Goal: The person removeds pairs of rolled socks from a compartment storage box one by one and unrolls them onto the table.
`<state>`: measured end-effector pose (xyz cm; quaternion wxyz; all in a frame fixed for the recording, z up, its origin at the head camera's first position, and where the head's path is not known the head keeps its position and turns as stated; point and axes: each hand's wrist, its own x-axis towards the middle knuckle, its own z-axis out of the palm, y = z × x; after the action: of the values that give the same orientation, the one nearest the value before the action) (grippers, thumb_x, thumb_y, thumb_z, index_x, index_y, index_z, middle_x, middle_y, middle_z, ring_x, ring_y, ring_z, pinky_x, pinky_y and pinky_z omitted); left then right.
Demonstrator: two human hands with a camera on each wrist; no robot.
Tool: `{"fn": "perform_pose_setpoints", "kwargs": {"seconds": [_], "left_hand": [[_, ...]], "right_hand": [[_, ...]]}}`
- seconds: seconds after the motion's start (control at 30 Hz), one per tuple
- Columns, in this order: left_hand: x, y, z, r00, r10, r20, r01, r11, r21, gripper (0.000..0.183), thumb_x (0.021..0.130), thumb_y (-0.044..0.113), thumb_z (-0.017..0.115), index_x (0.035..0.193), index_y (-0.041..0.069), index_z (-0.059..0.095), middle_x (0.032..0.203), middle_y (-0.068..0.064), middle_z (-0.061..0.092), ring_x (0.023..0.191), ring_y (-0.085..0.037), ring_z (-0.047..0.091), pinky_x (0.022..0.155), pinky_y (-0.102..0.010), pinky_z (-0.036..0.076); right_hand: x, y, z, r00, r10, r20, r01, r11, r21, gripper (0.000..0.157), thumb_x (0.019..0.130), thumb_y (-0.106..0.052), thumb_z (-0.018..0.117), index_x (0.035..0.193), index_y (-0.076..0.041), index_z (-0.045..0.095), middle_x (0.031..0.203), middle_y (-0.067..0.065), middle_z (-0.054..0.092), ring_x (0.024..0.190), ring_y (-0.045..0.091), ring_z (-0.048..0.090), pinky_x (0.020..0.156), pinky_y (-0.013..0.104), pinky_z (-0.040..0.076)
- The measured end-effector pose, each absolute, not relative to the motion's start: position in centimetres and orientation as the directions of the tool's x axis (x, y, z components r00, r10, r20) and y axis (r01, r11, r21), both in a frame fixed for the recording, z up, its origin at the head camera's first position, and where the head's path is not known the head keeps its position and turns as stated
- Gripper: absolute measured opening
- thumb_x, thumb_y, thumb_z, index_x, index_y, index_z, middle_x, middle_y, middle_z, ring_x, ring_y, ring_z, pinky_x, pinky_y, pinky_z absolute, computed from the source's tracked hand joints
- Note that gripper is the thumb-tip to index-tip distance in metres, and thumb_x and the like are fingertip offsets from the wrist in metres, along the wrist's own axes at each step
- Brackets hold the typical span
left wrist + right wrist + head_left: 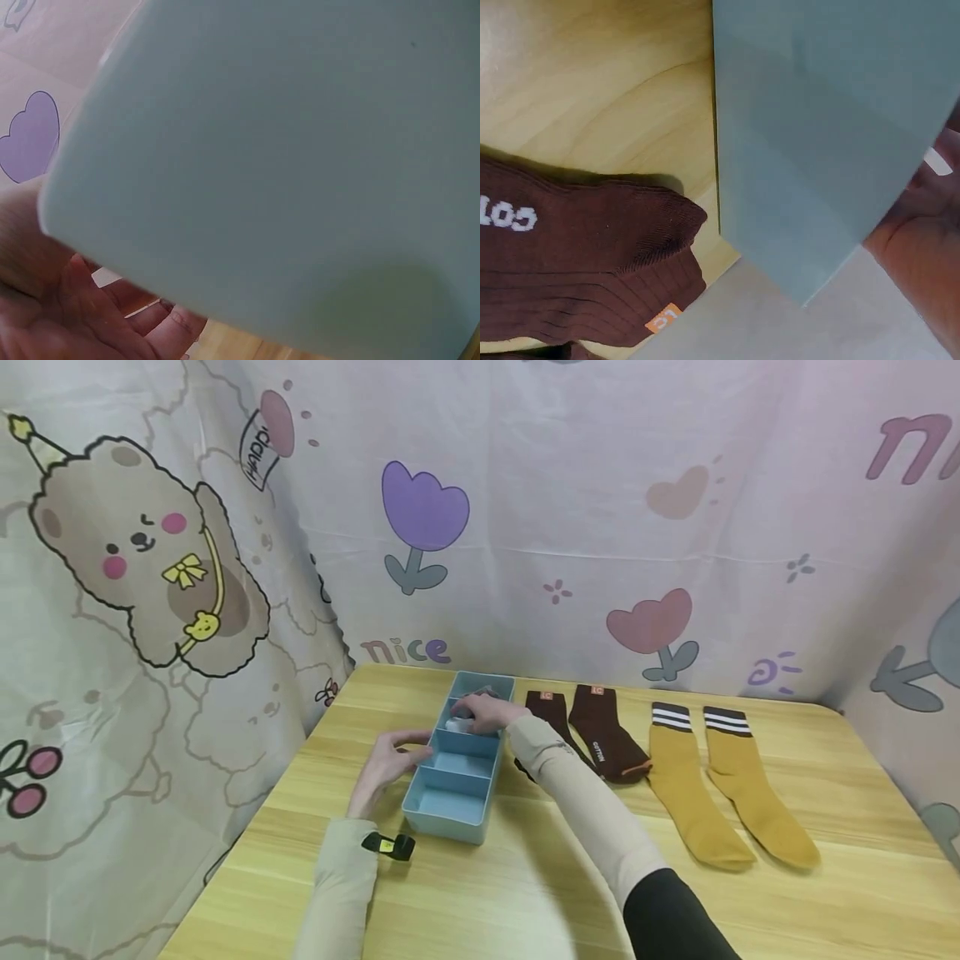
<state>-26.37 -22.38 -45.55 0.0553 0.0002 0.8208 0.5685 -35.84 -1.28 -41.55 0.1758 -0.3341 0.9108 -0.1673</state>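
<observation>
Four compartments are counted in the pale blue-grey box [450, 828], which is set at 10 o'clock on the wooden table [540, 893], its length aligned from 1 to 7 o'clock. Walls are seen to be smooth and plain, corners rounded; three cross-partitions are fitted. At 9 o'clock the box's side is touched by the left hand [384, 766], fingers loosely bent and spread. At 1 o'clock the right hand [489, 712] is placed, fingers down, in the second compartment from the far end, beside a whitish object [457, 725]; whether it is pinched cannot be told. At 3 o'clock from the box brown socks [603, 735] are laid, orange-labelled; farther out, toward 4 o'clock, mustard socks [750, 793] with dark, white-striped cuffs are laid
</observation>
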Motion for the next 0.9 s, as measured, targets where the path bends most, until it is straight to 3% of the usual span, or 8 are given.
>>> {"fn": "perform_pose_setpoints", "kwargs": {"seconds": [0.07,0.2,0.3,0.4,0.63,0.9], "left_hand": [[-26.3,-22.4,-45.5,-0.994,0.061,-0.095,-0.068,0.351,0.934,0.039,0.093,0.011,0.069,0.13,0.0,0.065,0.131,-0.024,0.066,0.099,-0.028,0.072,0.08,-0.031,0.059],[-26.2,-22.2,-45.2,-0.993,0.051,-0.103,-0.079,0.347,0.935,0.039,0.092,0.011,0.069,0.13,0.001,0.066,0.131,-0.023,0.066,0.101,-0.032,0.072,0.079,-0.031,0.059],[-26.2,-22.2,-45.2,-0.993,0.052,-0.106,-0.082,0.346,0.935,0.039,0.092,0.011,0.069,0.13,0.001,0.065,0.132,-0.023,0.066,0.103,-0.035,0.071,0.079,-0.032,0.06],[-26.2,-22.3,-45.2,-0.993,0.05,-0.109,-0.085,0.34,0.936,0.039,0.092,0.011,0.07,0.13,0.001,0.066,0.131,-0.023,0.066,0.104,-0.035,0.071,0.078,-0.032,0.06],[-26.2,-22.0,-45.3,-0.992,0.048,-0.116,-0.093,0.337,0.937,0.04,0.092,0.011,0.069,0.131,0.0,0.065,0.132,-0.024,0.066,0.1,-0.033,0.071,0.077,-0.031,0.059],[-26.1,-22.0,-45.1,-0.993,0.072,-0.091,-0.06,0.356,0.933,0.041,0.093,0.009,0.068,0.131,-0.004,0.062,0.132,-0.027,0.064,0.099,-0.034,0.071,0.079,-0.034,0.06]], "right_hand": [[-35.9,-1.5,-41.6,-0.725,-0.654,-0.217,-0.546,0.737,-0.398,0.045,0.098,-0.004,0.056,0.142,-0.014,0.056,0.145,0.011,0.057,0.131,0.027,0.055,0.112,0.043,0.046],[-36.3,-2.1,-41.9,-0.735,-0.644,-0.214,-0.554,0.751,-0.359,0.042,0.097,-0.005,0.059,0.138,-0.015,0.061,0.133,0.01,0.064,0.116,0.022,0.061,0.104,0.039,0.051],[-36.6,-2.2,-42.3,-0.734,-0.651,-0.193,-0.562,0.742,-0.365,0.04,0.096,-0.004,0.063,0.134,-0.015,0.065,0.124,0.01,0.068,0.104,0.02,0.061,0.097,0.037,0.054],[-36.8,-2.0,-42.7,-0.73,-0.666,-0.153,-0.573,0.719,-0.394,0.039,0.093,-0.003,0.065,0.131,-0.014,0.068,0.121,0.008,0.07,0.103,0.02,0.06,0.096,0.037,0.054],[-36.4,-0.7,-42.7,-0.74,-0.668,0.083,-0.604,0.604,-0.521,0.033,0.086,-0.001,0.071,0.119,-0.009,0.074,0.113,0.007,0.076,0.096,0.02,0.064,0.09,0.035,0.053],[-33.5,2.2,-39.5,-0.75,-0.588,0.302,-0.609,0.437,-0.662,0.037,0.088,-0.003,0.072,0.125,-0.005,0.07,0.12,0.015,0.074,0.105,0.025,0.07,0.093,0.037,0.057]]}}
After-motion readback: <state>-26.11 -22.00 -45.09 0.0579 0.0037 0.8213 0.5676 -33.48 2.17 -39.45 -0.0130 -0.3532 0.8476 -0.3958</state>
